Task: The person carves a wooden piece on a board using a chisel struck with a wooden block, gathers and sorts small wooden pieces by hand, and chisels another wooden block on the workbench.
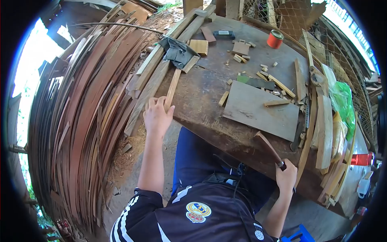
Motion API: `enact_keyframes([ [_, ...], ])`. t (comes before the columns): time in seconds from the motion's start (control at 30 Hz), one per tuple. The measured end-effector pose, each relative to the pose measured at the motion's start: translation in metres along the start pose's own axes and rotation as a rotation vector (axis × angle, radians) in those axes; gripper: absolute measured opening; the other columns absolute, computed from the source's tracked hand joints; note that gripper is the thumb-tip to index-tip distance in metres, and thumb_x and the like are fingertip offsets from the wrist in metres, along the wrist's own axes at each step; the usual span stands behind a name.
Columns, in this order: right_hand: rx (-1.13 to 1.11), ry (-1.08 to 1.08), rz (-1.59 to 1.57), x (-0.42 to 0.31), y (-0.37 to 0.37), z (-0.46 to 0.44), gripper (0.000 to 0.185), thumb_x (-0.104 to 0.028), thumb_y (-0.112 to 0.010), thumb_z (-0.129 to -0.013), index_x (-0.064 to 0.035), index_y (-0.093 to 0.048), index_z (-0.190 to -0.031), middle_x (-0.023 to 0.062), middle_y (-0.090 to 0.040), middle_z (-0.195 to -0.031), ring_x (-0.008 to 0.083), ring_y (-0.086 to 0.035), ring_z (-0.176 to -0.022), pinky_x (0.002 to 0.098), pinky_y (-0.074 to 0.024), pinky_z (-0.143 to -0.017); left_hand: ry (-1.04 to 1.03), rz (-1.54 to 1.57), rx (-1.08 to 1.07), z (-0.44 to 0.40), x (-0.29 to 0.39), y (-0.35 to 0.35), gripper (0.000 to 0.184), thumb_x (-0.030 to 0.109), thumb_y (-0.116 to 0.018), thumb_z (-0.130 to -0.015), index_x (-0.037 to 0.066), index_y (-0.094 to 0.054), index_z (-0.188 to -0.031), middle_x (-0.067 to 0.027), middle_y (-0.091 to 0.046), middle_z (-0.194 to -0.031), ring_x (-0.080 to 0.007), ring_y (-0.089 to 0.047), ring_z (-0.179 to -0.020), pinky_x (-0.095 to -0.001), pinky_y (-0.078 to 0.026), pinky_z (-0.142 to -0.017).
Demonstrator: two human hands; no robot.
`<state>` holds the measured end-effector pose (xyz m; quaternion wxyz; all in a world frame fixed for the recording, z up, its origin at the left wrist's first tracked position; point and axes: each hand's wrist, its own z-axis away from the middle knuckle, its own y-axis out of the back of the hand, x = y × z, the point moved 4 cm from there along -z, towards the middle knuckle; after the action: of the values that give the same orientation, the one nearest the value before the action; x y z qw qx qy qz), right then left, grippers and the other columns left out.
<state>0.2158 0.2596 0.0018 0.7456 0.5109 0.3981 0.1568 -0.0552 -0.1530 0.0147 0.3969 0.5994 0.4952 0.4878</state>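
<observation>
My left hand (158, 117) is closed around the near end of a thin wooden strip (173, 85) at the table's left edge. The strip's far end reaches a dark folded cloth (177, 51) and a small wood piece beside it. My right hand (286, 177) grips the handle of a knife (268, 148) with a broad, brownish blade. The blade points up and left, over the front edge of the worktable (201, 105), apart from the strip. A flat grey board (260, 111) lies on the table beyond the knife.
Long planks (86, 101) are stacked at left. Small offcuts (241, 49), a wood block (198, 47), a dark box (223, 35) and a red can (275, 39) sit on the table. Wooden slats (323, 131) and a green plastic bag (343, 99) line the right side.
</observation>
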Motion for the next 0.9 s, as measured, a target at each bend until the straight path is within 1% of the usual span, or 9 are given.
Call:
enact_keyframes([
  [0.1,-0.033,0.006,0.032,0.0,0.002,-0.004,0.018,-0.018,-0.075,-0.087,-0.0019,-0.068,-0.093,0.0235,-0.069,-0.086,0.0473,-0.066,-0.088,0.0522,-0.0498,-0.076,0.176,0.088,-0.188,-0.004,-0.016,-0.007,0.042,0.032,-0.076,-0.092,0.012,-0.069,-0.128,-0.0131,-0.068,-0.116,-0.0328,-0.068,-0.11,-0.0457,-0.053,-0.095],
  [0.23,-0.077,0.004,0.083,-0.002,0.001,-0.009,0.023,-0.017,-0.076,-0.086,0.0006,-0.062,-0.09,0.0246,-0.068,-0.085,0.0493,-0.064,-0.088,0.0539,-0.0485,-0.076,0.191,0.146,-0.075,-0.008,-0.027,-0.01,0.038,0.026,-0.076,-0.091,0.011,-0.069,-0.125,-0.013,-0.068,-0.116,-0.0327,-0.068,-0.108,-0.0447,-0.053,-0.094],
  [0.33,-0.095,0.015,0.108,-0.001,-0.002,-0.012,0.024,-0.016,-0.076,-0.086,0.0006,-0.06,-0.09,0.0248,-0.068,-0.086,0.0495,-0.065,-0.089,0.0543,-0.0489,-0.076,0.068,-0.077,0.207,-0.012,-0.004,-0.002,0.038,0.026,-0.074,-0.093,0.011,-0.067,-0.127,-0.0124,-0.065,-0.122,-0.0334,-0.065,-0.114,-0.0444,-0.053,-0.096],
  [0.47,-0.084,0.049,0.053,-0.004,-0.003,-0.014,0.028,-0.013,-0.076,-0.085,0.0031,-0.053,-0.084,0.0275,-0.061,-0.079,0.0516,-0.06,-0.084,0.0531,-0.0453,-0.07,-0.117,0.317,0.003,-0.058,0.037,-0.027,0.04,0.025,-0.073,-0.093,0.011,-0.066,-0.13,-0.0104,-0.061,-0.133,-0.033,-0.06,-0.123,-0.0483,-0.049,-0.101],
  [0.5,-0.136,0.003,0.127,-0.005,-0.002,-0.016,0.023,-0.017,-0.075,-0.085,-0.001,-0.06,-0.091,0.0245,-0.07,-0.088,0.0482,-0.067,-0.092,0.0539,-0.051,-0.077,-0.111,0.309,0.007,-0.071,0.045,-0.036,0.041,0.026,-0.073,-0.093,0.011,-0.066,-0.13,-0.0105,-0.061,-0.133,-0.033,-0.06,-0.124,-0.0494,-0.049,-0.101],
  [0.67,-0.113,-0.004,0.125,-0.004,-0.003,-0.014,0.022,-0.018,-0.076,-0.086,-0.0028,-0.061,-0.091,0.0238,-0.07,-0.087,0.0479,-0.067,-0.091,0.0542,-0.0511,-0.077,-0.082,0.097,0.046,-0.114,0.075,-0.07,0.043,0.031,-0.074,-0.091,0.011,-0.066,-0.128,-0.0112,-0.059,-0.137,-0.0326,-0.059,-0.126,-0.0543,-0.047,-0.102],
  [0.8,-0.105,-0.016,0.113,0.0,-0.004,-0.015,0.022,-0.019,-0.075,-0.085,-0.0034,-0.061,-0.091,0.0235,-0.07,-0.086,0.0481,-0.067,-0.09,0.0538,-0.0515,-0.076,-0.123,0.366,-0.288,-0.101,0.113,-0.054,0.042,0.034,-0.073,-0.093,0.01,-0.067,-0.128,-0.0111,-0.074,-0.112,-0.0297,-0.071,-0.106,-0.0526,-0.046,-0.103],
  [0.83,-0.108,-0.011,0.106,0.0,-0.004,-0.016,0.022,-0.019,-0.075,-0.085,-0.0033,-0.061,-0.091,0.0235,-0.07,-0.086,0.0482,-0.067,-0.089,0.0536,-0.0516,-0.076,-0.196,0.511,-0.304,-0.09,0.122,-0.056,0.038,0.032,-0.071,-0.095,0.009,-0.069,-0.124,-0.0116,-0.077,-0.099,-0.0306,-0.073,-0.094,-0.0493,-0.048,-0.101],
  [0.9,-0.113,-0.006,0.083,0.001,-0.005,-0.018,0.023,-0.018,-0.076,-0.084,-0.0018,-0.06,-0.088,0.0242,-0.068,-0.084,0.0484,-0.066,-0.088,0.0529,-0.0505,-0.074,-0.365,0.643,-0.319,-0.073,0.138,-0.067,0.033,0.029,-0.07,-0.095,0.009,-0.07,-0.122,-0.0117,-0.076,-0.103,-0.0309,-0.072,-0.1,-0.048,-0.049,-0.1],
])
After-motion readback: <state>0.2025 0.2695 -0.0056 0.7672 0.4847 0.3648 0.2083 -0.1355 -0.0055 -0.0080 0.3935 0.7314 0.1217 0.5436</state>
